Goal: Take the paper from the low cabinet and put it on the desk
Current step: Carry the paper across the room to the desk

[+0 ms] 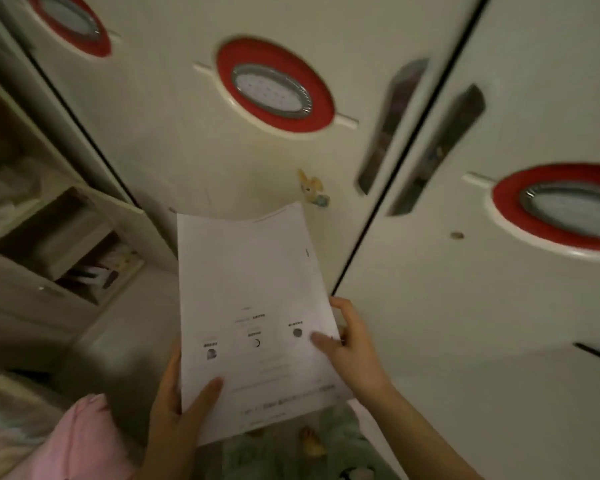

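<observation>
A white printed paper [253,289], a thin stack of sheets, is held up in front of me at the lower middle of the head view. My left hand [177,407] grips its lower left edge, thumb on top of the page. My right hand [350,351] holds the right edge, thumb pressed on the sheet near a small printed circle. The paper tilts away from me, top end toward the wardrobe doors. No desk is in view.
Cream wardrobe doors [413,306] with red oval trims [274,84] and dark slot handles fill the background. An open shelf unit [59,237] with stacked items stands at the left. A pink cushion [80,441] lies at the lower left.
</observation>
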Action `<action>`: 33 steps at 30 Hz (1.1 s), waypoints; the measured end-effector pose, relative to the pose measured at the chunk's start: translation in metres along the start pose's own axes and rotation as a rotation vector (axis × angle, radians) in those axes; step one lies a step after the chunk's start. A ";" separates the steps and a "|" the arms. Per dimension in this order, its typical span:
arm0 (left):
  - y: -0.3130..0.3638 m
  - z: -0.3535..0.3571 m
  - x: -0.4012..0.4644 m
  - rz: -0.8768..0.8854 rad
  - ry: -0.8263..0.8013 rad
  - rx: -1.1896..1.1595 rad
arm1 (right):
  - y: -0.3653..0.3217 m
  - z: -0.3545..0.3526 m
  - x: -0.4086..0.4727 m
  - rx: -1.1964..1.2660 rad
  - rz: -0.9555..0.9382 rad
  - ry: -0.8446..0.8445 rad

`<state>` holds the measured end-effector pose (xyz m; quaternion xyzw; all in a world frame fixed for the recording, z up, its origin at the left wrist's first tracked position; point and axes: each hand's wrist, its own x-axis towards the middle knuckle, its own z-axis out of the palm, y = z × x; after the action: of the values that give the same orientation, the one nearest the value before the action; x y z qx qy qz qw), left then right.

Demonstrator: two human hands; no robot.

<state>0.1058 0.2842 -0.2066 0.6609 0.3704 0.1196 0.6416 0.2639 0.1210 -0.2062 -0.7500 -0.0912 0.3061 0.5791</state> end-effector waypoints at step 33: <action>0.016 0.420 -0.239 0.295 -1.271 0.166 | 0.139 -0.298 -0.402 0.385 0.116 1.355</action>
<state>0.2104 -0.1874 -0.1779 0.6940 -0.1671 -0.2364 0.6591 0.0824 -0.3617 -0.1501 -0.6634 0.3851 -0.1871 0.6137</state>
